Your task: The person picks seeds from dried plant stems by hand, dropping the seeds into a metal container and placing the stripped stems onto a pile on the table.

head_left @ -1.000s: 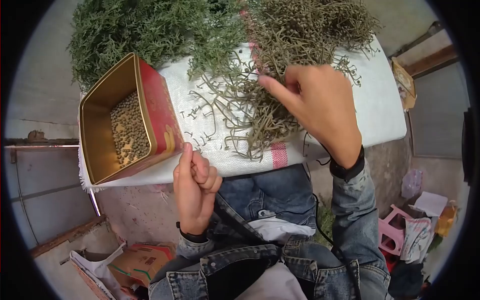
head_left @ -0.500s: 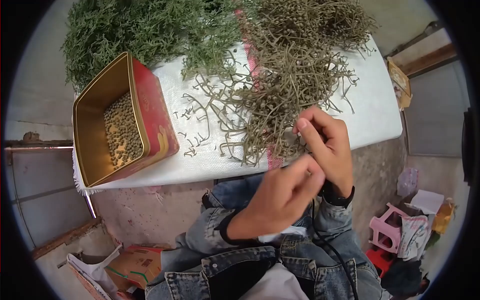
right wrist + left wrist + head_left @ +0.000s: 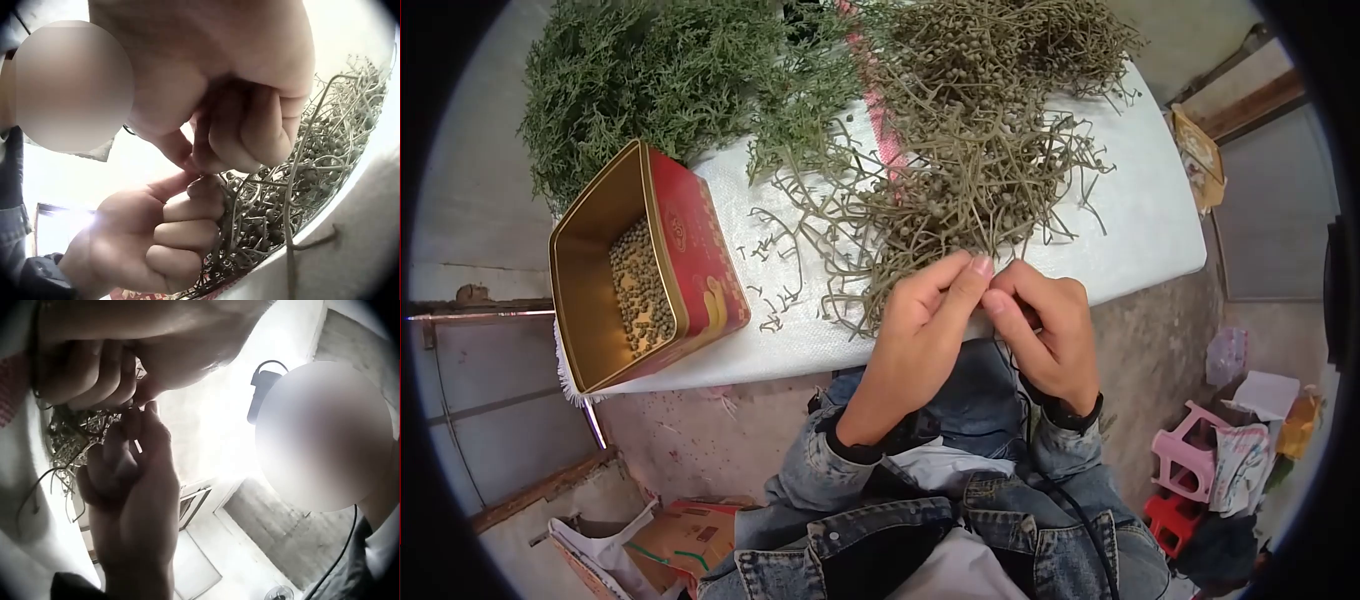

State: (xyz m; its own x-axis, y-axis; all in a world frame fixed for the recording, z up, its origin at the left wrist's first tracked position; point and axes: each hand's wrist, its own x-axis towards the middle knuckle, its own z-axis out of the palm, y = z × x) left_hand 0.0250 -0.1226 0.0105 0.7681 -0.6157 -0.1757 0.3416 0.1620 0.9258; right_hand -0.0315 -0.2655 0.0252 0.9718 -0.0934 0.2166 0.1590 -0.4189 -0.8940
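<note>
My left hand and right hand meet at the fingertips over the front edge of the pile of dried, seed-bearing stems. Each pinches between thumb and forefinger, its other fingers curled in. The small piece of dried stem between them is mostly hidden; a thin stalk shows close to the camera in the right wrist view. Left of the pile stands a red and gold tin, tilted open toward me, with small round brown seeds inside.
Leafy green sprigs are heaped at the back left of the white woven sheet. Short stem bits lie between tin and pile. Pink stool and cardboard box stand below. A black cable runs along my right sleeve.
My right hand has drawn back from over the pile toward me. My left hand has swung right, away from the tin's corner, and now meets the right hand at the fingertips.
</note>
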